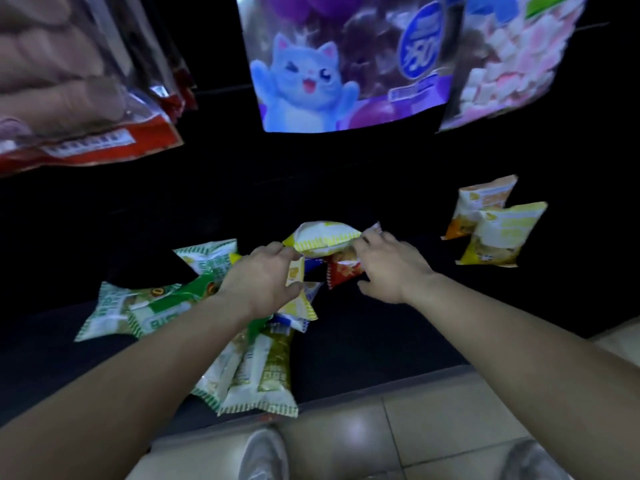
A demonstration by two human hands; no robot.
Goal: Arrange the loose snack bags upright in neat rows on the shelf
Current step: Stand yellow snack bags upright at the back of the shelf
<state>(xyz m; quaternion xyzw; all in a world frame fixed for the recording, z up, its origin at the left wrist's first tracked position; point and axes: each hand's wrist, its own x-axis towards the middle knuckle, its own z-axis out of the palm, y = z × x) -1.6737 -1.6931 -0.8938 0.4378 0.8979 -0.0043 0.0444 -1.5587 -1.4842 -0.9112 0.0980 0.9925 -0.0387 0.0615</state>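
A yellow-and-white snack bag (323, 239) is held level above the dark shelf (398, 323), gripped at its ends by my left hand (266, 280) and my right hand (389, 266). Under it lies a loose pile: a red bag (343, 273), a yellow bag (298, 299), a blue-edged bag (289, 323) and several green-and-white bags (138, 311), some reaching the shelf's front edge (258, 379). At the right, two yellow bags (497, 237) stand upright, one behind the other (483, 199).
Large bags hang overhead: a red-trimmed clear one (79, 98) at left, a purple cat-printed one (346, 60) in the middle, a marshmallow one (512, 53) at right. Tiled floor (433, 427) and my shoes (265, 455) lie below the shelf edge.
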